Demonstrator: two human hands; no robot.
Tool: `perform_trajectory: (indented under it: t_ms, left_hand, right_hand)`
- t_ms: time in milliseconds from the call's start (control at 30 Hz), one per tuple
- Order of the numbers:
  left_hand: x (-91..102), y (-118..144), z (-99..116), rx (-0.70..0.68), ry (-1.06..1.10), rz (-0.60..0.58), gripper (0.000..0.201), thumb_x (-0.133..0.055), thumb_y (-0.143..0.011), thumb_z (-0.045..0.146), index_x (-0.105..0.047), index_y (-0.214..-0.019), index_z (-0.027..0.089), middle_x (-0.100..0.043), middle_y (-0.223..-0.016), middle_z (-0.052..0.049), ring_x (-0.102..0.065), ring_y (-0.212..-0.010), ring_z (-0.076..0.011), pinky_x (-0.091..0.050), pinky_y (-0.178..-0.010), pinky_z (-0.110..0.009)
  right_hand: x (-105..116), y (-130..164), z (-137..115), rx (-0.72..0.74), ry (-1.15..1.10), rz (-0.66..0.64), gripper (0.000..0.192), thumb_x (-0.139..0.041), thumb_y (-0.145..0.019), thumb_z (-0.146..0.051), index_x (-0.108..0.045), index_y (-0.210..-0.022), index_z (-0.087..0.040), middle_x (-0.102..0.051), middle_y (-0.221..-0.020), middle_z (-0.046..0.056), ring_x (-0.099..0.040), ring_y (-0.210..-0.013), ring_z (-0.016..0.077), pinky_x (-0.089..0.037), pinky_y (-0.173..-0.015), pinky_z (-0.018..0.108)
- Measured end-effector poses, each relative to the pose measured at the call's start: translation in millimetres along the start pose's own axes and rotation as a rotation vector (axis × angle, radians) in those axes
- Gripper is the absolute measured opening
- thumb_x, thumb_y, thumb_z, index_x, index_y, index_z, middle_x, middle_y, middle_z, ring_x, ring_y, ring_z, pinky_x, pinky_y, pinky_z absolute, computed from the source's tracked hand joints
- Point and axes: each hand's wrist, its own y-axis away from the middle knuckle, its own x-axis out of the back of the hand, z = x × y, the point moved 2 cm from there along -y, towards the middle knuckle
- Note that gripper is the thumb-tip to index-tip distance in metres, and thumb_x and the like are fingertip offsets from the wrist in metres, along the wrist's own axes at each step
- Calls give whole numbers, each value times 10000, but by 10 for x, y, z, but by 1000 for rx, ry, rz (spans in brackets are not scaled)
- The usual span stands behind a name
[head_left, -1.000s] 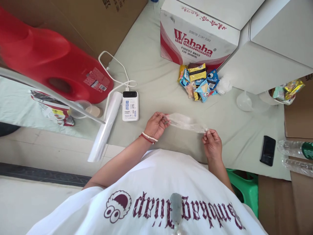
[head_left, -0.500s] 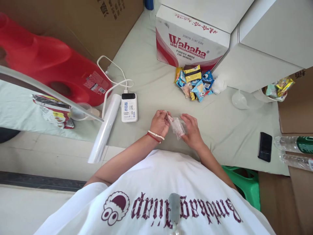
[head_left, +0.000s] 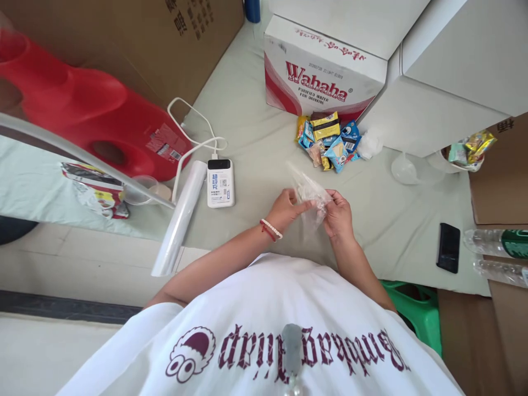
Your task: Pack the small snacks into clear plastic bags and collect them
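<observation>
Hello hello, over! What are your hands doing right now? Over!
Left hand and right hand both pinching a clear plastic bag, held above the table. Snack pile farther back, power bank off to the left. Nothing between the hands.

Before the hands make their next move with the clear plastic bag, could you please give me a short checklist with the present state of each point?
1. Left hand has a grip on the clear thin plastic bag: ok.
2. Right hand pinches the same bag: ok.
3. Bag mouth opened: cannot tell; the film is crumpled.
4. Bag lifted off the pale cloth-covered table: ok.
5. Pile of small colourful snack packets apart from the hands: ok.
6. White power bank and black phone apart from both hands: ok.
</observation>
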Motion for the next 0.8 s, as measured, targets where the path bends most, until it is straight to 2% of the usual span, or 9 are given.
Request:
perform_trajectory:
  t_ms: [100, 167, 267, 400, 467, 600, 633, 700, 800]
  left_hand:
    - [25, 75, -155, 170, 46, -131, 386, -898, -669, 365, -612, -833, 165, -706, -856, -39, -669, -805, -162, -541, -749, -299]
    - [101, 76, -171, 225, 122, -167, 332, -848, -731, 343, -583, -830, 171, -707, -815, -28, -676, -729, -142, -556, -714, -298]
    - [242, 15, -145, 209, 169, -138, 301, -803, -782, 316, -537, -855, 197, -631, -693, 33, -580, -524, -86, -476, -541, -224]
    - [391, -84, -159, 189, 36, -133, 254, -753, -810, 298, -515, -837, 213, -534, -623, 68, -375, -402, -53, -304, -443, -200]
    - [468, -95, -156, 83, -165, -33, 227, -745, -789, 266, -534, -856, 213, -522, -640, 60, -415, -463, -85, -363, -499, -232]
    - [540, 26, -67, -419, -626, 268, 379, -704, -756, 188, -608, -1124, 193, -635, -1040, -82, -615, -913, -226, -506, -865, -393]
    - [516, 66, -57, -534, -718, 252, 390, -669, -775, 176, -622, -1162, 193, -632, -1145, -118, -609, -1038, -265, -484, -956, -440]
    - [433, 120, -78, -695, -870, 89, 314, -599, -815, 149, -675, -1112, 214, -655, -1201, -136, -579, -1184, -312, -424, -1056, -508]
    - [327, 141, -192, -761, -993, -206, 253, -557, -852, 140, -720, -1018, 239, -719, -1157, -115, -586, -1261, -319, -388, -1104, -541]
  right_hand:
    - [171, -112, 21, -25, -30, 29, 282, -729, -673, -381, -616, -881, -227, -616, -697, -37, -512, -574, 109, -430, -519, 234]
    - [315, -217, 25, -113, -61, 8, 294, -776, -638, -354, -609, -840, -221, -556, -616, -55, -439, -504, 85, -351, -442, 208]
    - [498, -374, 33, -261, -106, -48, 345, -845, -590, -328, -569, -760, -210, -476, -559, -77, -286, -433, 39, -182, -366, 177]
    - [652, -497, 71, -328, -91, -58, 357, -863, -648, -377, -588, -788, -197, -478, -574, -71, -259, -422, 26, -158, -350, 164]
    - [719, -484, 101, -280, -54, 3, 339, -846, -690, -402, -603, -811, -199, -503, -599, -60, -317, -430, 35, -198, -351, 167]
    - [793, -270, 154, -103, 79, 143, 334, -830, -719, -445, -623, -818, -203, -586, -673, -30, -437, -466, 58, -281, -372, 196]
    - [773, -188, 169, -86, 112, 148, 354, -825, -727, -482, -630, -816, -201, -604, -678, -21, -448, -467, 63, -290, -374, 205]
    - [669, -21, 212, -119, 146, 106, 427, -788, -756, -589, -648, -832, -193, -662, -706, 15, -465, -463, 76, -297, -374, 220]
    - [413, 168, 315, -241, 178, -35, 534, -734, -774, -690, -674, -952, -190, -737, -786, 64, -494, -457, 99, -301, -375, 237]
